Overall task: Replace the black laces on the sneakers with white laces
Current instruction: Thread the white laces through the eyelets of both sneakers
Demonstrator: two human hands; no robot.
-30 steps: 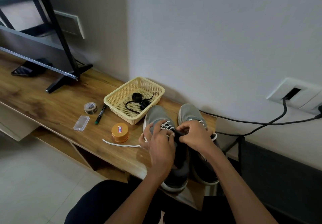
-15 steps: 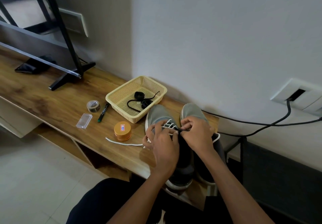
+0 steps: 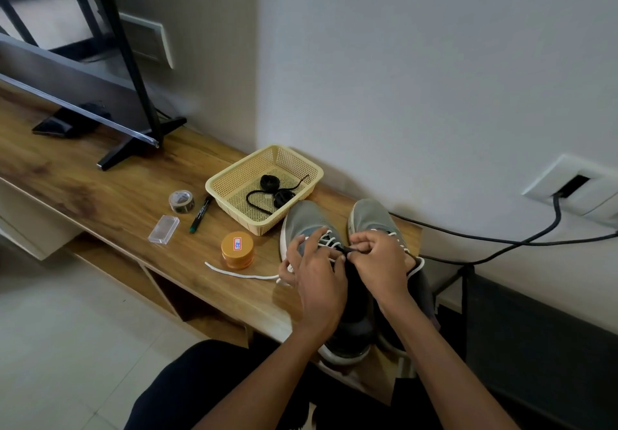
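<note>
Slippage is the main risk here. The left hand [image 3: 314, 282] lies curled over the lacing of the left sneaker [image 3: 306, 218], and the white lace [image 3: 234, 273] runs out from under it across the bench [image 3: 100, 195]. Its grip therefore seems to be on that lace, though the fingers hide the exact hold. The right hand [image 3: 378, 262] sits touching the left one, fingertips pinched on a small dark bit at the eyelet row, probably the sneaker's own edge or tongue. If the lace tip misses its eyelet, or the loose tail gets tugged, the crossings could pull uneven or skip a hole. The tail also lies just beside the orange jar [image 3: 236, 249], and a sharp pull might drag against it.

Both grey sneakers stand side by side at the near end of the bench, toes to the wall, soles white. The right sneaker [image 3: 369, 215] shows white lacing beyond the right hand. The left shows a few white crossings near the toe. Black laces [image 3: 267, 192] lie coiled in the yellow basket [image 3: 234, 175] just behind.
</note>
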